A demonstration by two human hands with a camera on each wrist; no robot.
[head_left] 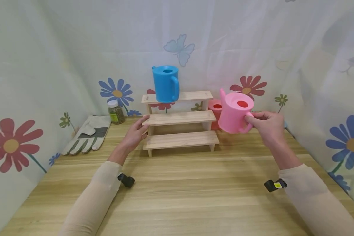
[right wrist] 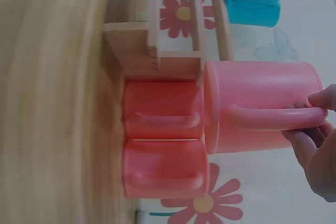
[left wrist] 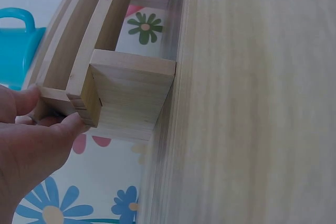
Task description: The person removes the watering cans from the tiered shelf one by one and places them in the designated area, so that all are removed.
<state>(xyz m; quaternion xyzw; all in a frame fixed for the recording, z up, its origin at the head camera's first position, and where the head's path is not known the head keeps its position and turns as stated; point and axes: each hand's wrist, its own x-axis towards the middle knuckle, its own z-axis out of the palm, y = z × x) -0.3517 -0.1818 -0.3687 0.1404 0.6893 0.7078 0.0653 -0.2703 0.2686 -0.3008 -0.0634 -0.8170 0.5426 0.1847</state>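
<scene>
A pink watering can hangs in the air to the right of a three-step wooden shelf. My right hand grips it by the handle. In the right wrist view the pink watering can lies level with the shelf's upper steps, and my right hand's fingers curl round its handle. My left hand holds the left end of the middle step. In the left wrist view, the thumb and fingers of my left hand pinch the wooden shelf's end. A blue watering can stands on the top step.
A red watering can stands behind the shelf's right end; the right wrist view shows two red cans side by side. Grey work gloves and a small jar lie at the back left. Flowered curtains surround the wooden table.
</scene>
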